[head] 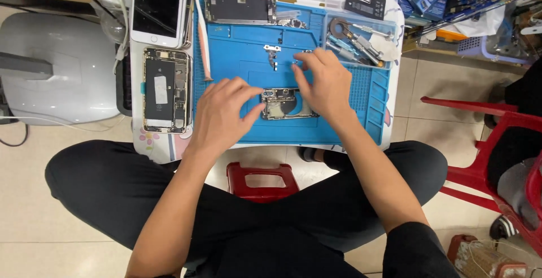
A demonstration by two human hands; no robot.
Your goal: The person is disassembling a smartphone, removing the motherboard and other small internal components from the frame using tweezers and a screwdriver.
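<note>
On the bright blue rubbery work mat (243,63) that covers a small white table (169,148), a stripped metal phone frame with its camera corner exposed (285,104) lies near the mat's front edge, between the person's two bare hands. At its left end the left hand (220,117) rests on the mat with the thumb and forefinger reaching to the frame's corner and touching it, the other fingers loosely curled. Over the frame's right part lies the right hand (322,80), its fingertips drawn together just beyond the frame as if pinching something very small; what it holds, if anything, is too tiny to tell. Just beyond the fingers a small silver metal bracket (272,52) lies on the mat. Farther back rests a dark opened phone chassis with a silver rim (240,5). To the right, a clear plastic tray (381,21) holds tweezers, small tools and a roll of tape. Left of the mat lies an opened phone body with its battery and boards showing (165,90), and beyond it a white-framed phone screen with black glass (158,7). Below the table, between the person's dark-trousered knees, stands a red plastic stool (262,182).
</note>
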